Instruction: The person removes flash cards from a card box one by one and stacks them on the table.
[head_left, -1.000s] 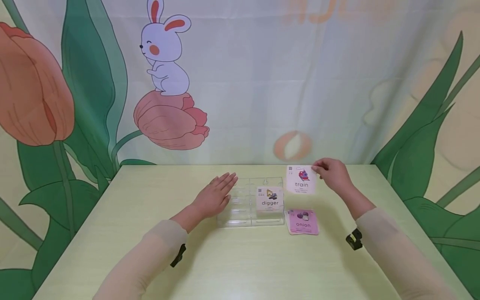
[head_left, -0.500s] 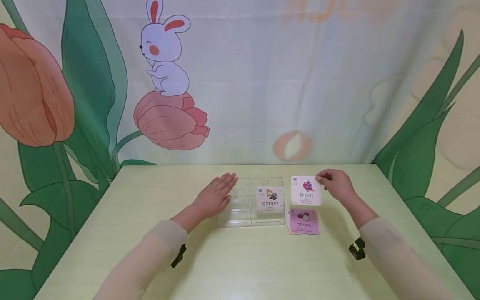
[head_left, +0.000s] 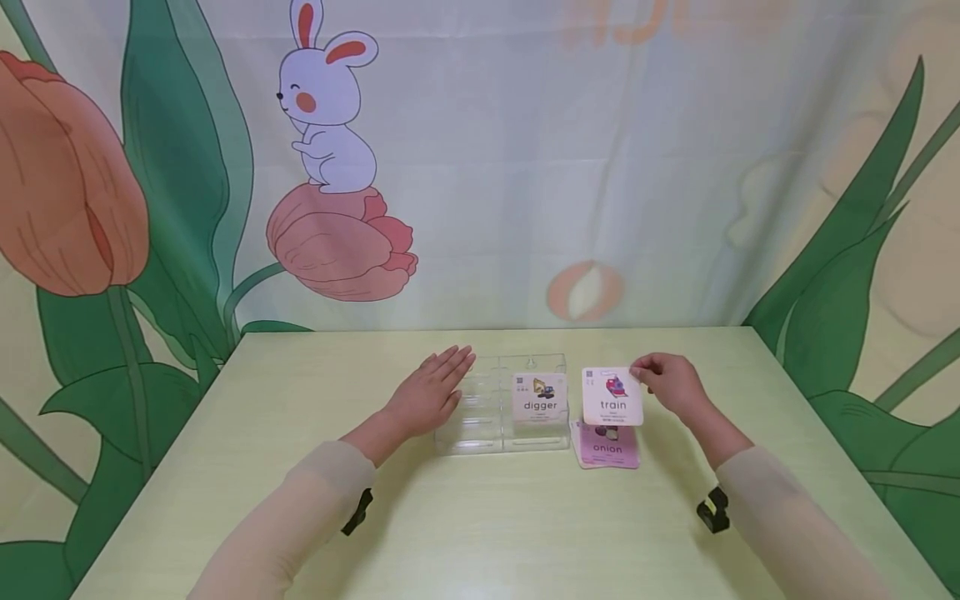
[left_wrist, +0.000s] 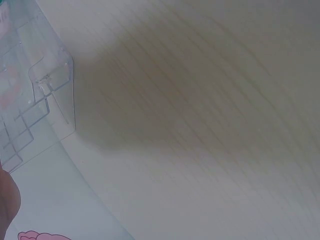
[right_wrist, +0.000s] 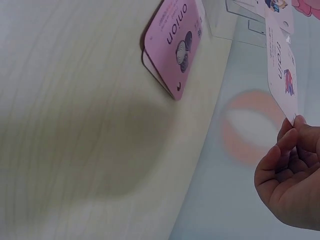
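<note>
My right hand (head_left: 671,383) pinches the upper right corner of a white train flashcard (head_left: 612,398). In the right wrist view the train card (right_wrist: 281,70) is raised above the table, its corner between thumb and forefinger. Below it lies a small stack of cards topped by a pink onion flashcard (head_left: 609,452), whose top edge is hidden in the head view. My left hand (head_left: 431,392), fingers straight, rests on the left side of a clear plastic card rack (head_left: 480,433). A digger flashcard (head_left: 540,402) stands in the rack's right column.
The pale wooden table (head_left: 480,533) ends at the back against a printed curtain (head_left: 480,167) with a rabbit and tulips. The rack's clear corner (left_wrist: 55,95) shows in the left wrist view. A black wrist strap (head_left: 714,510) hangs below the right sleeve.
My right hand has lowered the train card toward me, from beside the rack's top to just over the onion card. The left hand and the rack have stayed in place.
</note>
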